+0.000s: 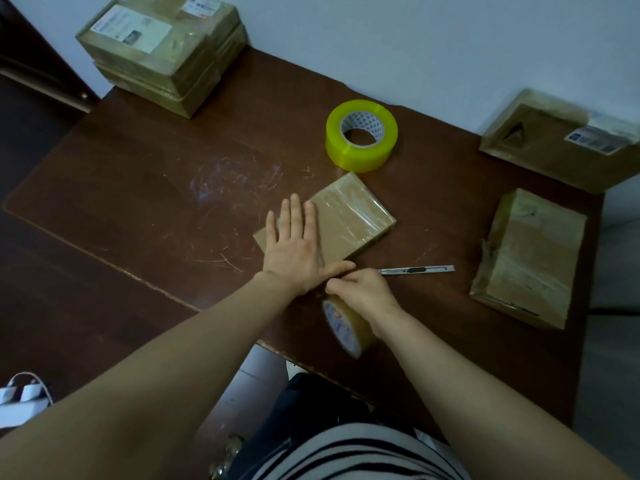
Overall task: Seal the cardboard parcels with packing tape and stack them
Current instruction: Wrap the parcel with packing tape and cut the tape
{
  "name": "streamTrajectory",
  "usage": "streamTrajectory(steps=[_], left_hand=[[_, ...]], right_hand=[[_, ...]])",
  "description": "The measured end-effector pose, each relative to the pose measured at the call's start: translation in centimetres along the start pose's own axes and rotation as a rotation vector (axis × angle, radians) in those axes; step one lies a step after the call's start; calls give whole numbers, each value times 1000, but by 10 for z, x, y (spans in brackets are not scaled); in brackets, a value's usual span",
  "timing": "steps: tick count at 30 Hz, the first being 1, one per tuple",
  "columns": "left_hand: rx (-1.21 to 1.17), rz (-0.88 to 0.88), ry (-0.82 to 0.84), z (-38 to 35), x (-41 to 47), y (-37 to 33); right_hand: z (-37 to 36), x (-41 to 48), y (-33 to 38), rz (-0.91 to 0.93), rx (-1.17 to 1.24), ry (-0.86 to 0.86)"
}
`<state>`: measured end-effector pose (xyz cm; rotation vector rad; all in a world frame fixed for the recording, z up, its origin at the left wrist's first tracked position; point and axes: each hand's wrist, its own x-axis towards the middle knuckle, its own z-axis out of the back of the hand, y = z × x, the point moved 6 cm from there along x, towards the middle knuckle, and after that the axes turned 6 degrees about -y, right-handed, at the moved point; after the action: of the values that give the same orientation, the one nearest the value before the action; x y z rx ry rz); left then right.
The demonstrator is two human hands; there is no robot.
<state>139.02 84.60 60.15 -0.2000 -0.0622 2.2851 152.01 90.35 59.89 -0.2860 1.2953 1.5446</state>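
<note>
A small flat cardboard parcel (349,216) lies mid-table, with clear tape across its far half. My left hand (294,247) rests flat on its near half, fingers spread. My right hand (363,292) is closed at the parcel's near edge, touching my left thumb, with a small roll of clear tape (346,327) under the wrist; the hand hides how it holds the roll. A slim metal utility knife (415,270) lies just right of that hand. A large yellow-green tape roll (362,136) stands behind the parcel.
A stack of labelled parcels (162,50) sits at the far left corner of the dark wooden table (138,188). Two more taped parcels lie at the right: one near the edge (530,258), one labelled by the wall (568,140).
</note>
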Motion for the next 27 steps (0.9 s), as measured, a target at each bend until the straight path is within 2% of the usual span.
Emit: streamTrajectory(steps=[4,8,11,16,18,20,21,23,25,27], left_hand=[[16,-69,-39,6,-1,-5],[47,-227,-94,6,-6,-22],[0,-260,-17,4,-7,-20],[56,-317,23,2,-9,-20],[-145,-321,31,11,-12,-18],[-457,-262,-81,33,-22,-4],[-525,-223,-131,40,-32,7],[-505,-244,-147,41,-57,19],[-430,-279,-64,28,-76,18],[-325,-240,-12,18,-82,17]], right_hand=[[2,-4,-6,-31,65,36],[2,-7,-3,34,101,34],[-2,-9,-4,67,105,44],[-3,-18,4,139,82,69],[-3,-26,1,121,182,149],[-1,-37,-2,89,327,243],[3,-41,-3,104,351,238],[14,-47,2,159,368,171],[21,-54,12,207,389,137],[23,-63,27,269,387,147]])
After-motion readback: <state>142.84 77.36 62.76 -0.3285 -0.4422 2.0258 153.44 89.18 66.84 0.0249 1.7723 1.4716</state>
